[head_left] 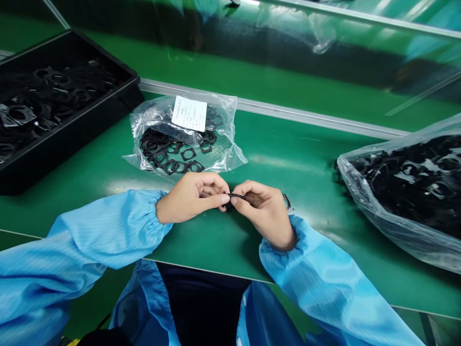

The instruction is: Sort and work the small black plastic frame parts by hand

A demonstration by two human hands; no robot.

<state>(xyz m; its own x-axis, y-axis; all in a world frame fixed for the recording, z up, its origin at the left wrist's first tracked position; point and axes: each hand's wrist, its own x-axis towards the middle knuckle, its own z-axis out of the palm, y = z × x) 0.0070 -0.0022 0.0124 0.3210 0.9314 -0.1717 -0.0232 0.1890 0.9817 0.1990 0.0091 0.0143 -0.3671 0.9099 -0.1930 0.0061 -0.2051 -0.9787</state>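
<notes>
My left hand (194, 197) and my right hand (264, 206) meet above the green table, each closed in a pinch. Between their thumbs and fingers is a thin black ring-shaped part (237, 195), seen nearly edge-on and mostly covered by the fingertips. Just beyond my left hand lies a clear plastic bag (225, 144) with a white printed label (189, 113). Inside it are several flat black frames with round openings (188, 154). Another black piece (287, 202) shows partly behind my right wrist.
At the left stands a black bin (104, 117) filled with dark flat parts. A large clear bag (367, 202) of similar black parts sits at the right. A metal rail (288, 115) and a glossy panel (266, 72) run along the table's back.
</notes>
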